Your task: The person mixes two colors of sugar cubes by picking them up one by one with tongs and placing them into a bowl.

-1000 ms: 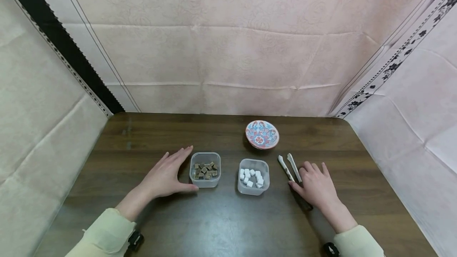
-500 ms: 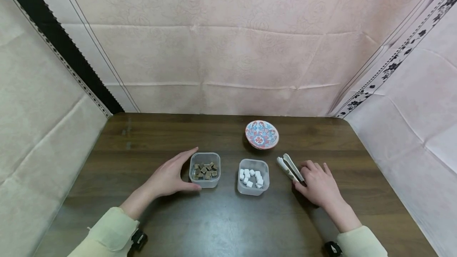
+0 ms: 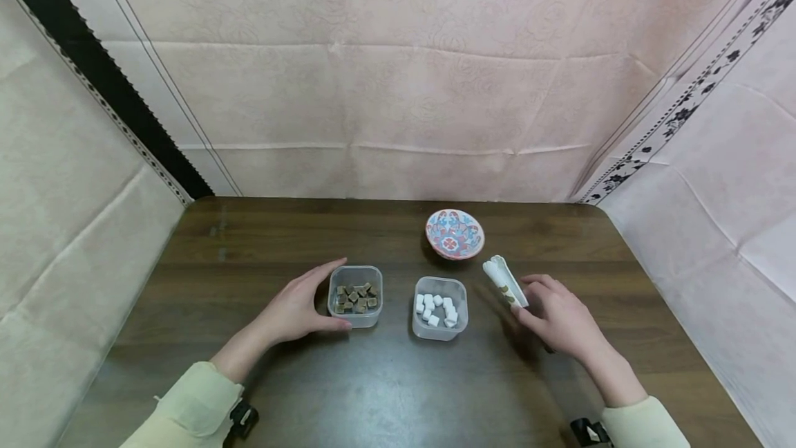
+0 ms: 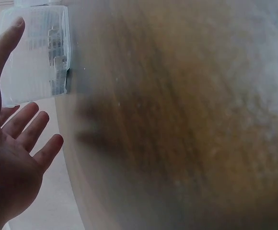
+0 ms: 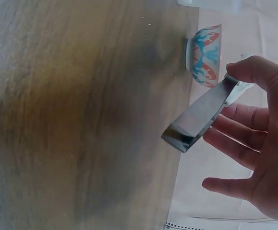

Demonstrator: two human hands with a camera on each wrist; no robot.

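Observation:
My left hand (image 3: pixel 289 313) spans a clear plastic container (image 3: pixel 356 319) of small brownish cubes (image 3: pixel 356 297), index finger at its back side and thumb at its front. In the left wrist view the thumb lies across the container (image 4: pixel 28 72), and the other fingers are loosely spread. My right hand (image 3: pixel 562 320) pinches a pair of tongs (image 3: pixel 505 282) between thumb and fingers. Their whitish, patterned ends point away from me and sit close together. The right wrist view shows the shiny metal bend of the tongs (image 5: pixel 201 112) raised above the table.
A second clear container (image 3: pixel 440 332) with several white cubes (image 3: pixel 429 304) stands between the hands. Behind it is a small upright bowl (image 3: pixel 455 234) with a blue and red pattern. Pale cloth (image 3: pixel 398 102) hangs along the table's (image 3: pixel 280 227) back and sides.
My right hand has squeezed the spread tongs together and lifted them off the table. My left hand has moved slightly right, bringing thumb and index finger to the container's sides.

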